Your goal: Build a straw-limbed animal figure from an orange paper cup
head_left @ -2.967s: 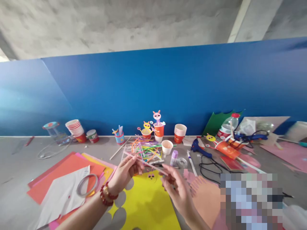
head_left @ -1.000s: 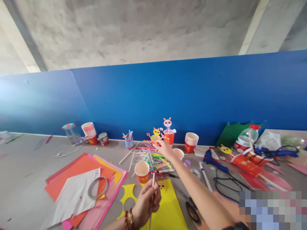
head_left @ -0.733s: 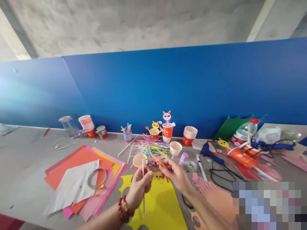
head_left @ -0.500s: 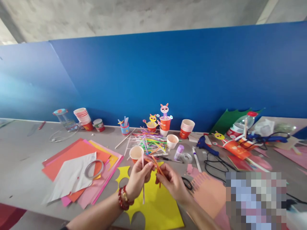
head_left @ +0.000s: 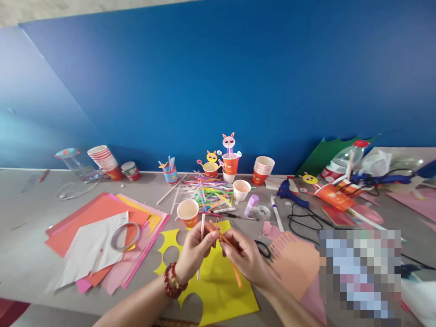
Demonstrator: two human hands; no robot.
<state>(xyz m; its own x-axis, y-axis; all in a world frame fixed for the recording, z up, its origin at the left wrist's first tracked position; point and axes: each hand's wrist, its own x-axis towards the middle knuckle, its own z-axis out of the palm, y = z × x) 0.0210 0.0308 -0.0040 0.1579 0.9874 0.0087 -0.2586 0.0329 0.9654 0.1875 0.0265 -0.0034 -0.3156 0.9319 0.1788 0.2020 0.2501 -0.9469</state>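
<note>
Over the yellow sheet (head_left: 226, 293) with its rounded cutouts, both hands are close together. My left hand (head_left: 195, 249), with red beads at the wrist, is closed around a thin pale straw (head_left: 203, 222) that stands almost upright. Orange straws (head_left: 238, 275) slant from the left fingertips down through my right hand (head_left: 244, 254), which pinches them. Whether the left fingertips also grip the orange straws is hard to see. Just beyond the hands stands an open paper cup (head_left: 188, 211). A heap of coloured straws (head_left: 203, 196) lies behind it.
To the left are stacked coloured sheets (head_left: 98, 206) with a tape roll (head_left: 125, 237) on top. Cat-faced cups (head_left: 230, 164) stand by the blue wall. A glue stick (head_left: 251, 205), a blue glue gun (head_left: 292, 194) with its black cable, and fringed orange paper (head_left: 294, 259) are rightward.
The view has tipped downward. The orange straws now slant more, with their lower end sticking out below my right hand. The pale straw stays in my left hand.
</note>
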